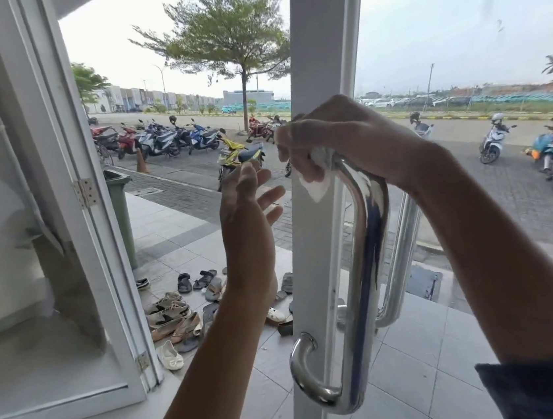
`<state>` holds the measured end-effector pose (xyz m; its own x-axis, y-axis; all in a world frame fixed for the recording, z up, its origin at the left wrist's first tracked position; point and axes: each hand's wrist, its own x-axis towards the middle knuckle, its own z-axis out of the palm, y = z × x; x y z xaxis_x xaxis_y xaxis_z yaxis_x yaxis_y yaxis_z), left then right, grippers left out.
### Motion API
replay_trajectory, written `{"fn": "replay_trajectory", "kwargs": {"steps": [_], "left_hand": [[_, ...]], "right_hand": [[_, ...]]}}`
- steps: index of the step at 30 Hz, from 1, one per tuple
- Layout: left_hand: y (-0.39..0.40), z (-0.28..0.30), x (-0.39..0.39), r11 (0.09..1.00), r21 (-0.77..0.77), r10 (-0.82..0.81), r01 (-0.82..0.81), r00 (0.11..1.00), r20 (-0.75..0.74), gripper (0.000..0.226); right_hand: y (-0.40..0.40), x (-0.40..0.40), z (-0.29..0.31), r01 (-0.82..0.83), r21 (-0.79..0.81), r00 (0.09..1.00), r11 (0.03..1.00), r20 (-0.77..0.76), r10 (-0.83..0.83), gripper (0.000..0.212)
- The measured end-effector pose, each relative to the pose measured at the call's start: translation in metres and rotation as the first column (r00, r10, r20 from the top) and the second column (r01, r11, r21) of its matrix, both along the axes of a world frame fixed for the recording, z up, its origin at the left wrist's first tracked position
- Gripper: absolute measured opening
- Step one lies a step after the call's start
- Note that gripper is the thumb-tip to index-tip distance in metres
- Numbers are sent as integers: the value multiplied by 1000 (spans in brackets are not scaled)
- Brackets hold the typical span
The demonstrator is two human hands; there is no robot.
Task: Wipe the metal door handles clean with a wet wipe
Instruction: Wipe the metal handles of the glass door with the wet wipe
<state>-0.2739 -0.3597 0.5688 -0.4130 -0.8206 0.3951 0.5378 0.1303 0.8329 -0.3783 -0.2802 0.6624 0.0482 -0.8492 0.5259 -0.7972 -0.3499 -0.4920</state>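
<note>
A polished metal door handle runs down the white frame of a glass door at centre. My right hand is closed over the handle's top bend, pressing a white wet wipe against it; a corner of the wipe hangs below my fingers. A second metal handle shows through the glass on the door's outer side. My left hand hovers left of the door edge, fingers spread, holding nothing and touching nothing.
An open white-framed door leaf stands at the left. Several shoes and sandals lie on the tiled porch outside. A green bin stands by the doorway. Parked motorbikes line the paved road beyond.
</note>
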Motion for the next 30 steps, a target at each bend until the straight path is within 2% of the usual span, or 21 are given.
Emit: {"fn": "replay_trajectory", "kwargs": {"steps": [4,8,12,15,20,24,27,30], "left_hand": [[6,-1,-2,999,-26,-40,40,999,5,24],[15,-1,-3,996,-48,-69,69,998,6,17],[25,-3,0,998,-48,-43,42,999,-21,15],[33,-2,4,1000,-15,-21,21,999,-30,15],[51,-1,5,999,49,0,2,999,-38,18],[67,-7,5,997,77,23,-21,999,-27,16],[75,-13,7,996,85,30,-28,999,-23,15],[81,-16,8,994,101,33,-29,999,-31,15]], "right_hand": [[14,1,-13,-18,-142,1000,990,-14,16,15],[17,0,-16,9,-172,999,985,-51,-19,32],[21,1,-23,22,-182,1000,983,19,-18,44],[23,3,-31,101,-218,993,971,78,-86,56],[32,11,-64,206,-258,938,944,325,-115,65],[36,17,-85,268,-294,849,918,523,-81,66],[42,19,-86,209,-263,782,942,623,1,61],[46,18,-82,160,-203,777,966,630,4,52]]}}
